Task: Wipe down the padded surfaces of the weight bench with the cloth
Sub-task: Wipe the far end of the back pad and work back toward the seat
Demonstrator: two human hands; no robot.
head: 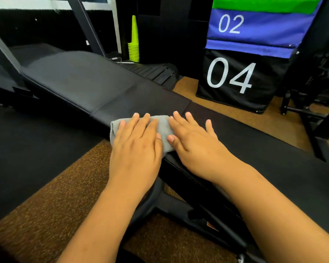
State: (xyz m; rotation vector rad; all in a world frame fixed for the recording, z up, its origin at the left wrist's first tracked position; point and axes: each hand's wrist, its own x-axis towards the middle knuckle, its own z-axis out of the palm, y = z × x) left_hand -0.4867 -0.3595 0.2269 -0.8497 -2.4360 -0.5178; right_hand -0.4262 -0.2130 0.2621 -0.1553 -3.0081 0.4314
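A black padded weight bench (80, 80) runs from the far left to the near right. A folded grey cloth (164, 128) lies on its pad near the seam between the two cushions, hanging slightly over the near edge. My left hand (136, 141) lies flat on the cloth with straight fingers, covering most of it. My right hand (193, 137) lies flat beside it, its thumb and index finger touching the cloth's right edge and the other fingers on the bare pad.
The bench's black metal leg (179, 205) stands on brown speckled floor below my arms. Black mats (27, 149) lie at left. Stacked soft boxes marked 04 (232, 76) and 02 stand behind, with a stack of yellow-green cones (134, 42) and another black frame (311, 103) at right.
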